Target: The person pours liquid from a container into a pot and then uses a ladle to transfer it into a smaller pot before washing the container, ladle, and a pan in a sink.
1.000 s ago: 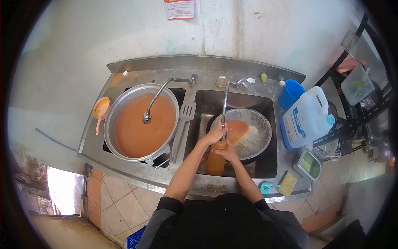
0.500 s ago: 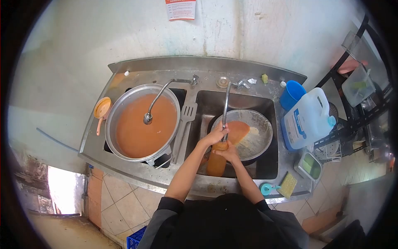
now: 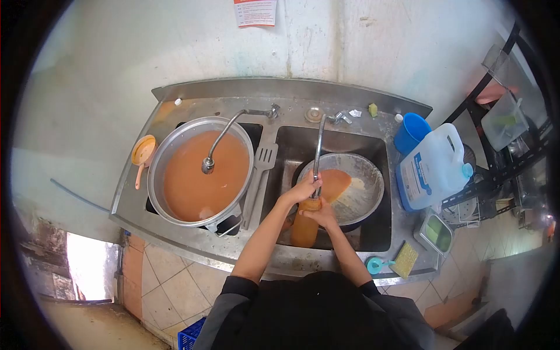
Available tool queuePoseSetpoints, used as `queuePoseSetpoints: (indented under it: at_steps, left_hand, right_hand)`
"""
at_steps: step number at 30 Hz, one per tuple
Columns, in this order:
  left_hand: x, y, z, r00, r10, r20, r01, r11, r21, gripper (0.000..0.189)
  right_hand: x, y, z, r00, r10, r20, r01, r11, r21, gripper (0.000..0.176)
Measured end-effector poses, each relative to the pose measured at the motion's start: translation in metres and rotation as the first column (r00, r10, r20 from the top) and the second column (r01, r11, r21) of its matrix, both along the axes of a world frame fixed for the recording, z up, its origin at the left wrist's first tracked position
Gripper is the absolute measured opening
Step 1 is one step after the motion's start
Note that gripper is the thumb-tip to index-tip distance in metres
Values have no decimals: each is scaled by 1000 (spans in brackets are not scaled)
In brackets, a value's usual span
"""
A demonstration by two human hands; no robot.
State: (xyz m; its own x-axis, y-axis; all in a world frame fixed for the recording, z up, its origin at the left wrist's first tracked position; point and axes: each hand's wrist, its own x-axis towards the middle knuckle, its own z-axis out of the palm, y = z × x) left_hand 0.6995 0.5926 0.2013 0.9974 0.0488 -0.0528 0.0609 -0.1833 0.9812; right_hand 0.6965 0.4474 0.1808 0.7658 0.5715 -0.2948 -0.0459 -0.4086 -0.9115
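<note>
Over the right basin, my left hand (image 3: 307, 188) is wrapped round the lower end of the curved metal faucet (image 3: 318, 151). Just below it, my right hand (image 3: 321, 214) grips the upper part of a container (image 3: 304, 229) filled with orange-brown liquid. The faucet's end is at the container's mouth. Behind my hands, a round metal basin (image 3: 367, 192) with some orange liquid lies tilted in the sink.
A large pot (image 3: 156, 192) of orange liquid stands left under a second faucet (image 3: 233, 119), with a slotted spatula (image 3: 261, 169) beside it. On the right are a blue cup (image 3: 412, 135), a large jug (image 3: 434, 169), a metal container (image 3: 436, 232) and a sponge (image 3: 404, 260).
Both hands keep nearly the same place and hold. A pale patch now shows near the front edge of the liquid in the large pot.
</note>
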Motion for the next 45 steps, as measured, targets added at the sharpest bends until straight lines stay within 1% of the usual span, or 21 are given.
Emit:
queuePoseSetpoints:
  at_steps: [2,5,6,8,11,12,14,15,17,23,24,26,29,31,33,35,36,38,39,41,45]
  left_hand:
    - [1,1,-3,1000,-4,7,4,1000,29,28]
    - [0,1,0,1000,-20,-13,20,1000,8,28]
    - [0,2,-1,1000,-20,-15,20,1000,6,28]
    - [1,3,-1,999,-44,-29,43,999,-28,21]
    - [2,3,-3,997,-59,-40,58,998,-13,25]
    - [2,3,-3,997,-58,-41,57,998,-13,25]
    - [2,2,-1,998,-49,-50,47,998,-34,31]
    - [2,3,-1,998,-49,-50,47,998,-35,31]
    - [2,4,-1,995,-73,-71,72,997,-17,37]
    - [1,3,2,996,-68,-60,65,997,-46,37]
    - [1,3,3,996,-68,-60,65,997,-46,37]
    - [0,2,4,997,-51,-53,48,997,-61,30]
    - [0,3,2,998,-53,-16,52,998,-42,29]
    - [-1,2,5,999,-47,-17,46,998,-32,29]
    - [-1,2,4,999,-42,-17,42,999,-22,28]
    - [-1,2,2,999,-36,3,36,999,-14,26]
    - [-1,2,4,999,-36,4,36,999,-14,26]
    - [-2,2,9,998,-61,-33,60,998,-34,18]
    - [-3,2,11,998,-61,-33,60,998,-34,18]
    - [-3,0,14,999,-37,-32,36,999,-35,18]
    - [-1,1,7,999,-36,-31,34,998,-47,25]
  right_hand:
    - [0,1,-6,999,-23,23,23,1000,-10,70]
    - [3,0,-18,999,-14,48,15,1000,-2,68]
    - [1,-1,-14,999,-15,46,15,1000,-4,68]
    - [-2,-1,6,1000,-22,12,22,998,-55,68]
    - [-4,-1,19,1000,-15,17,16,996,-93,70]
    - [-2,0,12,1000,-14,17,15,996,-92,70]
    - [3,0,-14,997,-7,75,14,995,-102,72]
    - [4,0,-17,997,-6,75,14,995,-103,72]
    - [5,0,-22,999,-6,34,9,995,-103,73]
    - [8,-1,-37,1000,-10,17,11,999,-51,73]
    - [7,0,-35,1000,-10,17,11,999,-51,73]
    - [7,-1,-31,999,-13,30,16,995,-101,73]
    - [2,-1,-9,1000,-7,-4,6,998,-68,72]
    - [2,-1,-7,1000,-7,1,8,997,-79,72]
    - [3,-1,-12,1000,-9,5,10,996,-90,71]
    - [5,-1,-24,1000,-1,30,3,999,-54,71]
    - [5,-1,-22,1000,-1,30,3,998,-55,71]
    - [4,-1,-17,1000,-10,-23,7,995,-103,72]
    - [3,-1,-14,1000,-9,-23,7,995,-103,72]
    - [1,-1,-7,1000,-7,-15,6,999,-40,75]
    - [2,-1,-7,998,2,60,4,996,-89,77]
